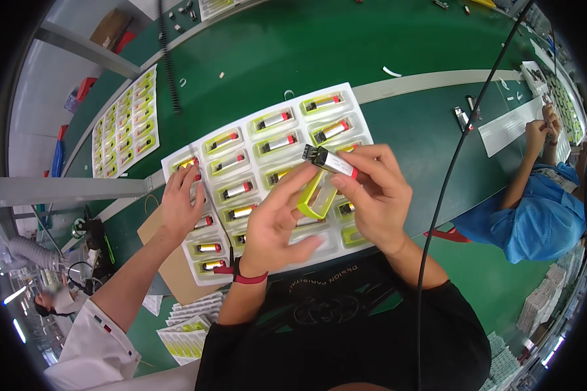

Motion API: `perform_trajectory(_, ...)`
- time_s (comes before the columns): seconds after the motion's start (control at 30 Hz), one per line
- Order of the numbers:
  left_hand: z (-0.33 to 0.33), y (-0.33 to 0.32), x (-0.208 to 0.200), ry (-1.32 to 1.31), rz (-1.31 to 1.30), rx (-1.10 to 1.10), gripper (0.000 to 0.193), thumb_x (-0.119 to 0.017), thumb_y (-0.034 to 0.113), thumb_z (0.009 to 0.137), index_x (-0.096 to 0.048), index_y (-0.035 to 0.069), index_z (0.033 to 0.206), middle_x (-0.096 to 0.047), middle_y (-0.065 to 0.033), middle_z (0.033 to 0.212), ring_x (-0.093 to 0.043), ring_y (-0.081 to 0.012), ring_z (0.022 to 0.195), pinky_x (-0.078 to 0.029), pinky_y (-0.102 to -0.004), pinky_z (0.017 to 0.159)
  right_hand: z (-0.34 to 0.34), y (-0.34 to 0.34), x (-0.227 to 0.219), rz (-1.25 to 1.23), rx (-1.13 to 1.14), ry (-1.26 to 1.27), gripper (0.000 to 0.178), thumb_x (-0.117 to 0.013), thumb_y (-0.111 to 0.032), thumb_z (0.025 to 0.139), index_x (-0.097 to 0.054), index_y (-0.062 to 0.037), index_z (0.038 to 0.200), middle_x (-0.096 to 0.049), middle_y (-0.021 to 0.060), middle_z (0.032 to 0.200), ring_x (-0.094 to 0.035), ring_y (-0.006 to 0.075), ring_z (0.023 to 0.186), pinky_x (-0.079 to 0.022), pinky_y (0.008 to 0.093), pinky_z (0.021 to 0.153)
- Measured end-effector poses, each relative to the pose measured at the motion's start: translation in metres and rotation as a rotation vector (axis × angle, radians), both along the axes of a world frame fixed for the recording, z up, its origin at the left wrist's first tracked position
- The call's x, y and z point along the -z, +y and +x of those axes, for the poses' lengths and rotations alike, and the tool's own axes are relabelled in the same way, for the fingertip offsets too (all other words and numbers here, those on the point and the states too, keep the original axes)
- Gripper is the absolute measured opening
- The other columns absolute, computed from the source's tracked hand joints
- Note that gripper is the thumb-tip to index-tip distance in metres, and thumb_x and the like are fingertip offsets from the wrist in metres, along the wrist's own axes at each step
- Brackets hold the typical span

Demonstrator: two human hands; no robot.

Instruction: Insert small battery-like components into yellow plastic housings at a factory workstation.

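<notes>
My right hand (381, 189) pinches a small white battery cell (338, 165) with a red end and a black circuit part with metal prongs at its other end. Just below it, a yellow-green plastic case (318, 199) rests tilted against the fingers of my left hand (274, 225), whose thumb sticks out apart. Part of the case is hidden by my right thumb. Both hands are above a white blister tray (362, 124), whose pockets hold several similar cells in yellow-green cases.
A co-worker's hand (184, 202) reaches onto the tray's left side. Another filled tray (127, 124) lies far left. On the right, a person in blue (541, 208) works at the green table (430, 124). A black cable (447, 176) hangs across the right; stacked trays (186, 332) stand lower left.
</notes>
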State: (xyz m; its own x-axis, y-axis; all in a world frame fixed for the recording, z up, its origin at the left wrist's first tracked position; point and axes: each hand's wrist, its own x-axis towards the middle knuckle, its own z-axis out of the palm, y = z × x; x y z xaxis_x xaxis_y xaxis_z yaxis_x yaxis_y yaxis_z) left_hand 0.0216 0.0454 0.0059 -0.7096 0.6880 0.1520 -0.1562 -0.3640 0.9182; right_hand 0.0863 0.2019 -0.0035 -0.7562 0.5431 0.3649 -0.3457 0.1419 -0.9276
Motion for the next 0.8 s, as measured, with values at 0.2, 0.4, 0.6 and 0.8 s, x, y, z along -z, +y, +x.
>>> perform_trajectory(0.2,-0.011,-0.003,-0.007,0.261,-0.207,-0.149,0.050,-0.070,-0.015,0.076,-0.057,-0.007,0.124,-0.048,-0.0181,0.136,-0.061,-0.0257,0.114,-0.055,-0.0344,0.095,0.006,0.027,-0.028,0.450,-0.102,-0.033,0.036,-0.081,-0.001,0.070,-0.073,-0.0002,0.105,-0.060,0.0086,0.094,-0.060,0.0156,0.078,-0.048,0.0265,0.060)
perform_trajectory(0.4,-0.014,-0.009,-0.008,0.172,-0.225,-0.087,0.050,-0.069,-0.017,0.075,-0.056,-0.010,0.122,-0.062,-0.0231,0.123,-0.061,-0.0265,0.115,-0.051,-0.0369,0.099,0.004,0.051,-0.059,0.757,-0.183,0.023,0.040,-0.082,-0.003,0.065,-0.071,0.0011,0.104,-0.062,0.0097,0.092,-0.060,0.0182,0.072,-0.048,0.0279,0.059)
perform_trajectory(0.6,-0.009,-0.005,-0.009,0.067,-0.127,-0.034,0.046,-0.066,-0.016,0.080,-0.058,-0.007,0.124,-0.063,-0.0199,0.124,-0.064,-0.0236,0.112,-0.054,-0.0335,0.094,0.003,0.042,-0.056,0.777,-0.236,-0.015,0.038,-0.083,-0.006,0.062,-0.071,-0.0003,0.098,-0.060,0.0072,0.093,-0.057,0.0207,0.077,-0.047,0.0314,0.060)
perform_trajectory(0.8,-0.011,-0.005,-0.005,0.098,-0.120,-0.028,0.046,-0.064,-0.015,0.082,-0.059,-0.003,0.125,-0.063,-0.0168,0.124,-0.064,-0.0216,0.110,-0.056,-0.0308,0.092,0.004,0.034,-0.054,0.719,-0.222,-0.083,0.036,-0.084,-0.004,0.063,-0.073,-0.0028,0.097,-0.057,0.0055,0.094,-0.055,0.0191,0.076,-0.045,0.0300,0.059)
